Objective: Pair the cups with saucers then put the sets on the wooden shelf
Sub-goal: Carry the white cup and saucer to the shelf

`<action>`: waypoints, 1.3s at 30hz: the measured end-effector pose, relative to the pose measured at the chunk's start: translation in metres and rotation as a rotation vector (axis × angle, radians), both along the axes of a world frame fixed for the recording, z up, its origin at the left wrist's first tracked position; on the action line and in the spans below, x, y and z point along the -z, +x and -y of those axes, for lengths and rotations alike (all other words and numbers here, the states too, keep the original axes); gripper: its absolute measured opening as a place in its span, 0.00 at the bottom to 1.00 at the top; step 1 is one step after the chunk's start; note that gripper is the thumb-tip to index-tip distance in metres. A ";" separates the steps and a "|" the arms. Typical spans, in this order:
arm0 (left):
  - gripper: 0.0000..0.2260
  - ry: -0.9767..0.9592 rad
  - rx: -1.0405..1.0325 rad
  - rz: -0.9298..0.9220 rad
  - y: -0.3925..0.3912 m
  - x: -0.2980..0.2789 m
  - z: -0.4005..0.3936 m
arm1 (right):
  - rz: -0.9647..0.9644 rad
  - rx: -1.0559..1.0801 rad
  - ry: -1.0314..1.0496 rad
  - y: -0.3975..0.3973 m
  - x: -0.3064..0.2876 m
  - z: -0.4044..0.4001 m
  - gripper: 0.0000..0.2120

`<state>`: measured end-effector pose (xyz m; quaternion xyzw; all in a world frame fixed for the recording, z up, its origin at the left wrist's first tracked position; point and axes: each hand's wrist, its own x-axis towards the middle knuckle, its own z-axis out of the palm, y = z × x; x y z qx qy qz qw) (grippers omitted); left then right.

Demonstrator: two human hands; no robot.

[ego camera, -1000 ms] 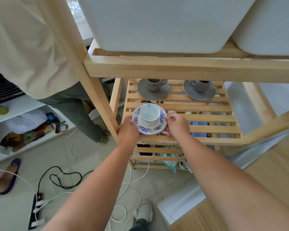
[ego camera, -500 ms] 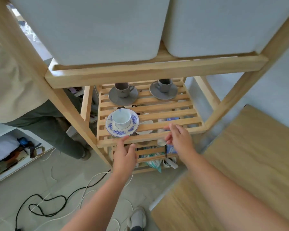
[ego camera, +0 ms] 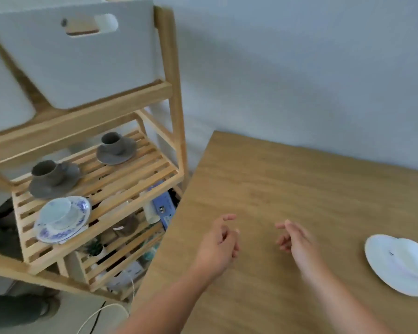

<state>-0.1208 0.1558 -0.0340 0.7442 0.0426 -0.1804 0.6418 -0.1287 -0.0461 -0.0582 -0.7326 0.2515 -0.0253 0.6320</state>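
Both empty, fingers loosely curled: left hand (ego camera: 217, 247), right hand (ego camera: 297, 244); white cup-and-saucer set (ego camera: 396, 261) at tabletop's right edge — likely fragile, slick, loose-stacked, so lift by saucer rim, level.

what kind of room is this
Probably a home room or small studio: a slatted wooden shelf holding grey and blue-patterned cup sets, white storage bins, and a wooden table against a plain wall.

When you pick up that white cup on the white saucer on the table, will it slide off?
It might. The white cup only rests loose on the white saucer, so tilting could let it slide. Both look like glossy china, probably slippery and breakable. Lifting with both the left hand and right hand under the saucer seems safest.
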 end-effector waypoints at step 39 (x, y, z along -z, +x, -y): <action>0.15 0.173 0.625 -0.172 -0.003 0.015 0.265 | -0.096 0.458 0.003 -0.132 0.000 0.199 0.15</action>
